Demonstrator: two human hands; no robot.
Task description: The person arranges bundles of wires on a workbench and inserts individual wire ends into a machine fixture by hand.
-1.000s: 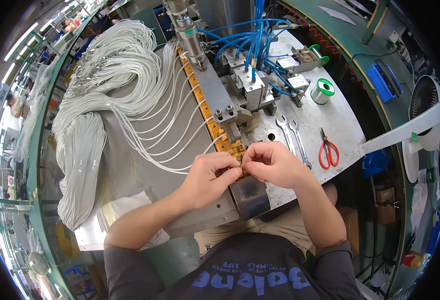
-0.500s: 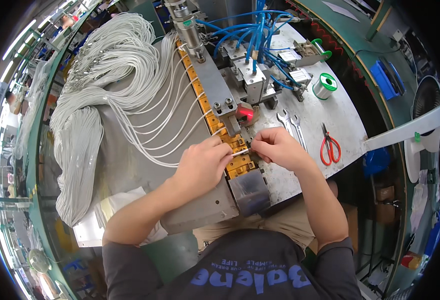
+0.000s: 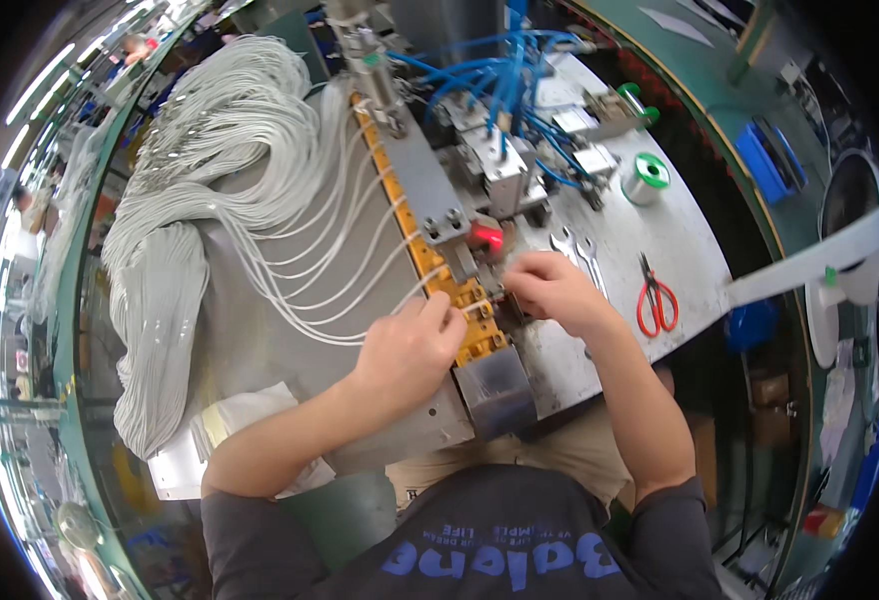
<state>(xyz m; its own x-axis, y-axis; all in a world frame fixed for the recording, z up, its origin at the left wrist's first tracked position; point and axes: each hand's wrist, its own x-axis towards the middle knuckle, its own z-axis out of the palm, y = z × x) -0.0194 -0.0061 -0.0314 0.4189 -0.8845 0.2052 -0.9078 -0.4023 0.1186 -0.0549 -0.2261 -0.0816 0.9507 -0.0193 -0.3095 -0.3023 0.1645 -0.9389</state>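
My left hand (image 3: 410,345) is closed on a white cable (image 3: 335,335) at the left side of a long yellow fixture (image 3: 405,215), near its close end. Just across the fixture, my right hand (image 3: 557,292) has its thumb and fingers pinched together beside small metal parts. Whatever those right fingers hold, if anything, is hidden. Several other white cables run from a large bundle (image 3: 250,110) on the left into slots along the fixture. Over the fixture lies a grey metal bar (image 3: 415,170), with a red part (image 3: 487,236) at its close end.
On the metal table right of my hands lie two wrenches (image 3: 588,255) and red-handled scissors (image 3: 657,300). A solder wire spool (image 3: 647,179) stands behind them. Blue air hoses (image 3: 515,90) crowd the machine at the back. A white arm (image 3: 810,260) crosses at right.
My left hand has shifted slightly down and left, and its fingertips sit a little farther from the right hand. My right hand has moved only slightly.
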